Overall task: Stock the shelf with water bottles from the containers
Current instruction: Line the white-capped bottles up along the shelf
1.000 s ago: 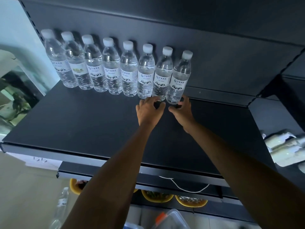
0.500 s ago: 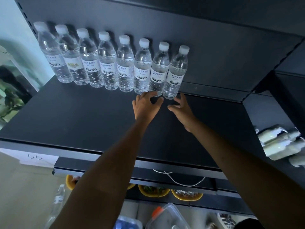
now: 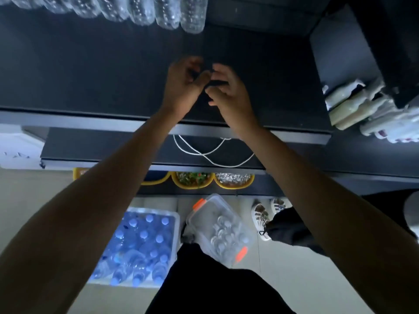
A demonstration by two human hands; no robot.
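The water bottles (image 3: 167,17) stand in a row along the back edge of the shelf (image 3: 90,71), with only their bases in view. Nearer the front edge, about midway along, the left hand (image 3: 183,80) and right hand (image 3: 229,89) hover close together with curled fingers. I cannot tell whether either grip has hold of anything. On the floor below sit a white crate (image 3: 177,223) of blue-capped bottles (image 3: 142,241) and a clear box (image 3: 205,211) with orange latches. A white cord (image 3: 204,152) lies on the lower shelf.

- Dim; the black shelf (image 3: 90,64) swallows light.
- Floor (image 3: 294,279) below looks brighter, bluish.
- Slight motion blur throughout; wide-angle bending at the edges.
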